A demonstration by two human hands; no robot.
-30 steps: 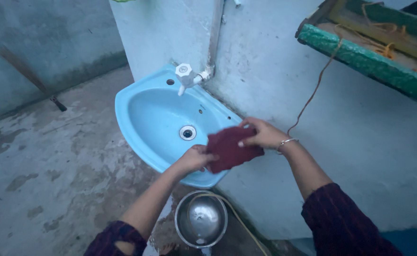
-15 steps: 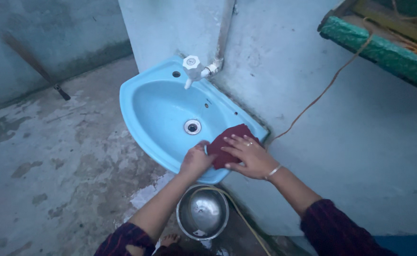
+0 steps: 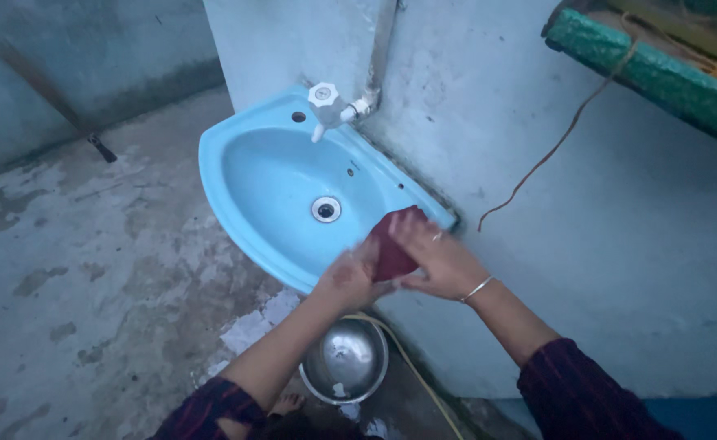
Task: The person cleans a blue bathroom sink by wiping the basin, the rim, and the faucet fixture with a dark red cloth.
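Since a second ago the dark red cloth [image 3: 392, 244] has come down from above the basin's near corner to its right rim, and it looks narrower now, bunched between the hands rather than spread flat.

The room is rough concrete: a grey, blotchy, damp-looking floor [image 3: 89, 269] and a pale blue plastered wall [image 3: 619, 244] with a white pipe [image 3: 381, 49] running down it. A green-edged ledge [image 3: 659, 69] juts out at the upper right, and a thin orange cord [image 3: 554, 143] hangs from it against the wall.

The sink [image 3: 236, 204] is smooth, glossy light-blue ceramic, oval, with a round metal drain [image 3: 326, 209] and a white plastic tap [image 3: 324, 102] at its back. Below it a round steel bowl [image 3: 344, 360] sits on the floor — shiny, with a thin hose curving past it.

The right hand [image 3: 438, 261], a thin bangle at its wrist, lies flat over the cloth with fingers spread. The left hand [image 3: 348, 279] is closed on the cloth's lower edge — motion blurs it.
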